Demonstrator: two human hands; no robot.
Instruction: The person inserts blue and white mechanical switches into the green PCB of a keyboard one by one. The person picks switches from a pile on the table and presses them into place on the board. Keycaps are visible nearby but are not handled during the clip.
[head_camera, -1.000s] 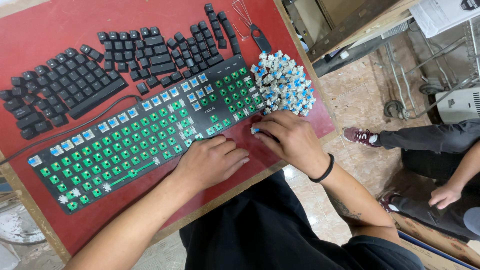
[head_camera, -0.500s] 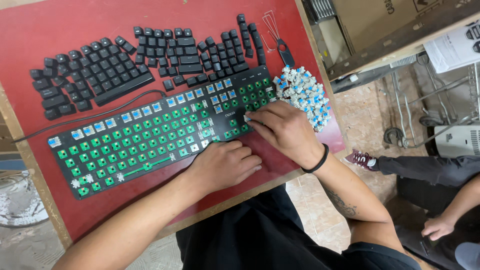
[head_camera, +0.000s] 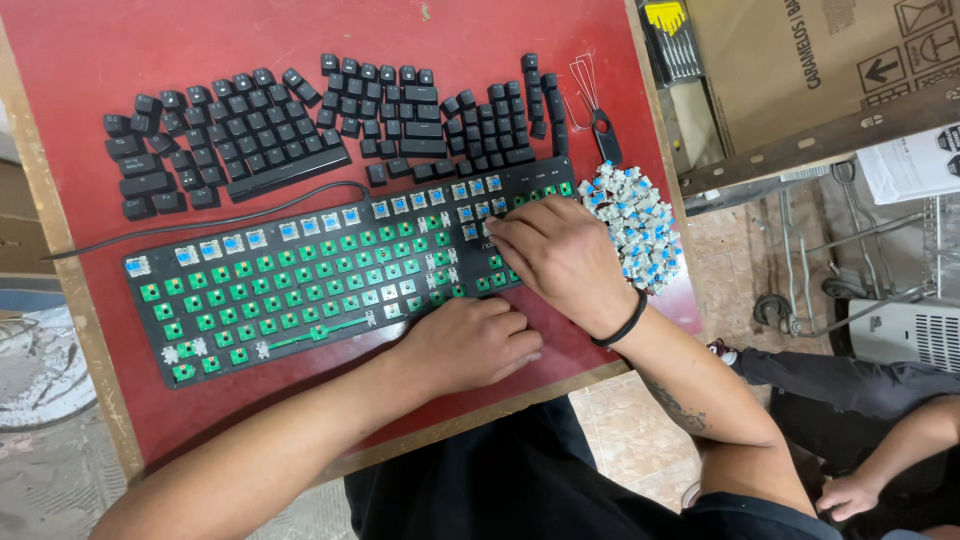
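Red tabletop (head_camera: 60, 60), stripped keyboard (head_camera: 300, 290) lying across. Right hand (head_camera: 560, 255) shifted leftward from switch pile (head_camera: 635, 225), fingertips pinched at a socket, contents hidden. Left hand (head_camera: 470, 345) curled loosely, bracing front edge.

The hands (head_camera: 560, 265) hide the keyboard's (head_camera: 300, 290) lower right sockets.

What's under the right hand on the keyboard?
The right hand lies over the right end of the black stripped keyboard. Around it, bare green sockets and a few blue-stemmed switches show. Whatever its fingertips pinch is covered.
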